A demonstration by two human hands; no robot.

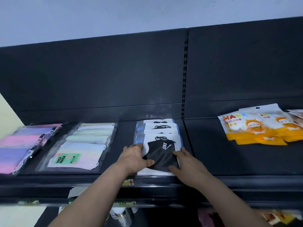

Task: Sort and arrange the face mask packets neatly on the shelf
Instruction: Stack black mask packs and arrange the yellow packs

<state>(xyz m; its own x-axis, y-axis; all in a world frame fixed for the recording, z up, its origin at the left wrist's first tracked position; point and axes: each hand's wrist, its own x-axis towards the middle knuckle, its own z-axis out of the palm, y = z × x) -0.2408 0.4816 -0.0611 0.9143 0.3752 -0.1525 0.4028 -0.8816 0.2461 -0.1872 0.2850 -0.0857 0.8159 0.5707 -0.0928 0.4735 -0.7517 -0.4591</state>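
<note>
Where the pastel packets [24, 145] meet the left border, they are cut off, and the stack under the black mask packet [161, 151] is mostly covered. Bare shelf [229, 158] is seen between this stack, near the front edge, and the orange packets [255, 128]. The black mask packet's left edge is gripped by the left hand [134, 157], thumb on top. Its right edge is pressed by the right hand [186, 163] with fairly straight fingers.

This is a shop. A dark metal display shelf [229, 158] with a slotted upright [185, 76] carries rows of sealed face mask packets [85, 149] on both sides of that upright. Below the upright, price tags [129, 182] sit in the shelf's front rail, and packaged goods [275, 217] lie on a lower shelf.
</note>
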